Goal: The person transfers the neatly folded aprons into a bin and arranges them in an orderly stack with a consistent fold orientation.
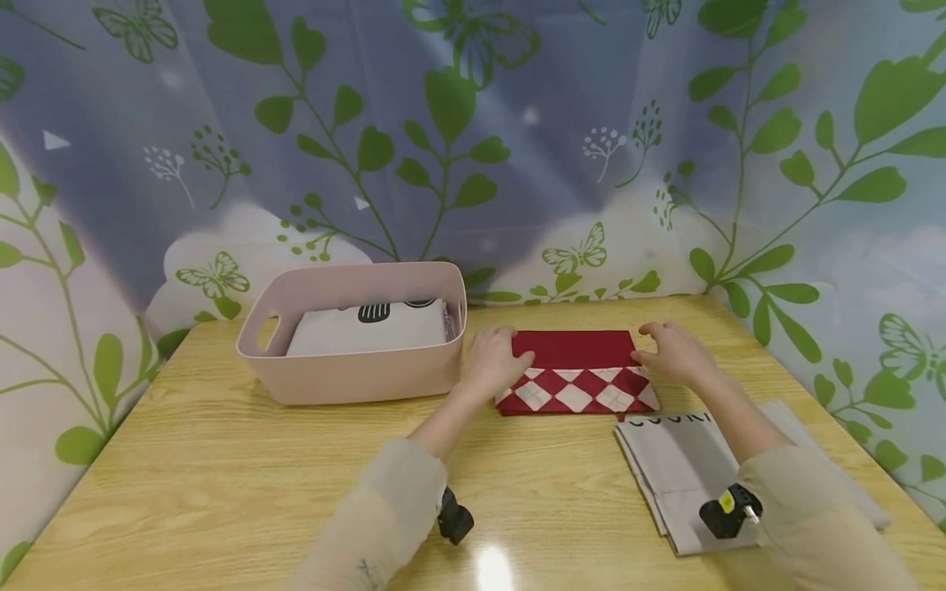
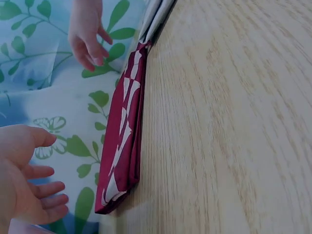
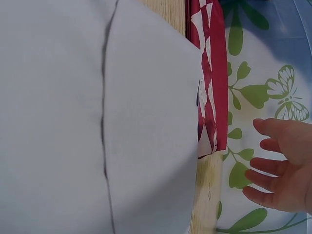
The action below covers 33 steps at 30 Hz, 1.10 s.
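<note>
A folded red cloth (image 1: 576, 349) with a red and white diamond band along its near side lies flat on the table. My left hand (image 1: 491, 363) is at its left end, fingers relaxed and thumb over the edge. At the opposite end is my right hand (image 1: 674, 355), its fingers loosely spread. Both wrist views show the hands apart from the cloth, gripping nothing. Nearer to me, under my right forearm, lies a folded white cloth (image 1: 680, 484) with dark lettering; its far edge reaches the near right corner of the red one.
A pink plastic bin (image 1: 362, 377) with handle holes stands left of my left hand. Inside it lies a folded white cloth (image 1: 399, 328) with dark utensil prints. Behind the wooden table (image 1: 244, 476) hangs a curtain (image 1: 562, 180) with leaves and butterflies.
</note>
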Tool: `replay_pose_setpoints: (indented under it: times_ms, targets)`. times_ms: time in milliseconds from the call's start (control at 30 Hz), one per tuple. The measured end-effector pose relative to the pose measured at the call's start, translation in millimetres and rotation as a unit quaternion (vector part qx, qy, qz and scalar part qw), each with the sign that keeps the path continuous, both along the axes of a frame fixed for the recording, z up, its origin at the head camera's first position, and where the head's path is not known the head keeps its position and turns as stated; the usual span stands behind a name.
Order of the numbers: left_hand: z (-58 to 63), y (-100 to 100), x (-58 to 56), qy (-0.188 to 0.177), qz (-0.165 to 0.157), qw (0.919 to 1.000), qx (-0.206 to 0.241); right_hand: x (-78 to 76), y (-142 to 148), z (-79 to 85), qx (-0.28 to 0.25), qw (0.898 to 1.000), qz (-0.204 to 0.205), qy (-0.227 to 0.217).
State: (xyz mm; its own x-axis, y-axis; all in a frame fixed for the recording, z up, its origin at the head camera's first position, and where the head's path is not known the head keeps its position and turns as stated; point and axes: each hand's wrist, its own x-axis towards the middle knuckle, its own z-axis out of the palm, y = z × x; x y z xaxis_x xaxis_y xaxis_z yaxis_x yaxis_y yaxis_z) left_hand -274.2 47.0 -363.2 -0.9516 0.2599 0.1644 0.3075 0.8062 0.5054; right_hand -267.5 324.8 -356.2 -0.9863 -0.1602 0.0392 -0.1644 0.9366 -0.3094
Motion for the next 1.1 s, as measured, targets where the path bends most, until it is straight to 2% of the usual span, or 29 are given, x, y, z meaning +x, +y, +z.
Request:
replay_pose_setpoints:
  times_ms: [267, 400, 500, 633, 767, 1000, 1100]
  targets:
    - [-5.1, 0.6, -3.2, -0.102, 0.046, 0.9911, 0.072, -5.5, 0.2, 0.9, -0.052, 0.998, -0.005, -0.037]
    - [-7.9, 1.4, -5.1, -0.145, 0.06, 0.9797, 0.125, -7.2, -0.5, 1.0, -0.08, 0.995, -0.015, -0.061]
    - [-9.9, 1.8, -6.9, -0.175, 0.068, 0.9661, 0.177, -7.7, -1.2, 1.7, -0.123, 0.988, -0.028, -0.087]
    - [-12.8, 1.6, -8.5, -0.195, 0.07, 0.9525, 0.223, -8.9, -1.2, 2.6, -0.191, 0.972, -0.046, -0.126]
    - [-15.9, 0.8, -9.7, -0.217, 0.063, 0.9417, 0.249, -10.7, -1.1, 2.8, -0.227, 0.961, -0.06, -0.145]
    - [-16.8, 0.3, -11.9, -0.239, 0.059, 0.9226, 0.297, -11.9, -2.0, 0.9, -0.21, 0.963, -0.077, -0.148]
    - [-16.1, -0.5, -12.2, -0.241, 0.06, 0.9173, 0.312, -13.4, -0.7, -0.8, -0.199, 0.963, -0.085, -0.16]
